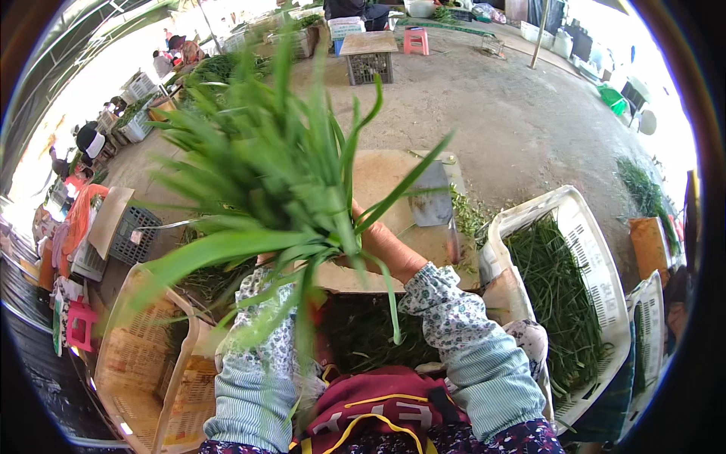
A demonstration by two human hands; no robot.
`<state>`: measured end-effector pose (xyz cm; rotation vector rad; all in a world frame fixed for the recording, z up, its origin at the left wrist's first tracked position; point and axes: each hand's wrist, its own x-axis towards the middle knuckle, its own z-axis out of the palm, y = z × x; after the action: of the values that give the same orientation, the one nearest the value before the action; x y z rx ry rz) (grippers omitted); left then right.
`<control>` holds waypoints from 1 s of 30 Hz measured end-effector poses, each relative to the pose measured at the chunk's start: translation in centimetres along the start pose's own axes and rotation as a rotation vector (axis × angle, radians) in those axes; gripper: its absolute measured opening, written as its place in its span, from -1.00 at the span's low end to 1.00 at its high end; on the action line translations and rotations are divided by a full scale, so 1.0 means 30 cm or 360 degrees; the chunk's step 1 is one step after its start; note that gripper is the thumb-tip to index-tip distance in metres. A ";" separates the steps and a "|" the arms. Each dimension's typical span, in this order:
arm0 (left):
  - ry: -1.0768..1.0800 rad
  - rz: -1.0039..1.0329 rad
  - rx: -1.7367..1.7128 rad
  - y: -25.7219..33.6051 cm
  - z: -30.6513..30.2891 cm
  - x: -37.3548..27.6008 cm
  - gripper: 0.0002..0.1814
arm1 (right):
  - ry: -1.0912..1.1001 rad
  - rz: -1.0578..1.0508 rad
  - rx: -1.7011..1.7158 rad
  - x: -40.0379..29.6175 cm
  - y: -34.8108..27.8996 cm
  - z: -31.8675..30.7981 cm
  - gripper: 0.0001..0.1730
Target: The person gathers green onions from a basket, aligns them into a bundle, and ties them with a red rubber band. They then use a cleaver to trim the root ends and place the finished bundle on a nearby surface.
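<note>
A large bunch of long flat green leaves, like garlic chives (283, 193), is raised in front of me, blurred by motion. My right hand (385, 241) grips the bunch from its right side, its fingers mostly behind the leaves. Only a sliver of my left hand (272, 259) shows under the bunch; its fingers are hidden. Behind the bunch lies a wooden board (380, 164). On the board's right part rests a cleaver with a wide metal blade (431, 196), its handle towards me. Plant trimmings (468, 215) lie along the board's right edge.
A white plastic crate (615, 318) with green leaves stands at right, a yellowish crate (136, 340) at left. Farther off are a board-topped crate (370, 45), a red stool (416, 41) and a pole (540, 34). Several people sit at the far left among crates.
</note>
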<state>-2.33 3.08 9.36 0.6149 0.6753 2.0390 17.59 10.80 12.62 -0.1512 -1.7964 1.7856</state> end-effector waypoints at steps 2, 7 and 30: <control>0.0010 -0.0032 0.0000 -0.053 -0.006 0.015 -0.64 | 0.0000 0.0364 0.0300 -0.025 0.098 -0.046 0.05; -0.0020 0.0113 0.0186 -0.065 -0.137 0.006 -0.64 | 0.0270 -0.0083 -0.0571 -0.047 0.220 -0.017 0.18; 0.1305 -0.0314 -0.0506 -0.217 -0.170 -0.179 -0.55 | 0.0826 0.1008 -0.2158 -0.340 0.176 -0.444 -0.47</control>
<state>0.84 0.39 0.43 -0.4942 0.7976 2.1127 30.60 18.07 3.24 -1.6472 -2.3061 0.3800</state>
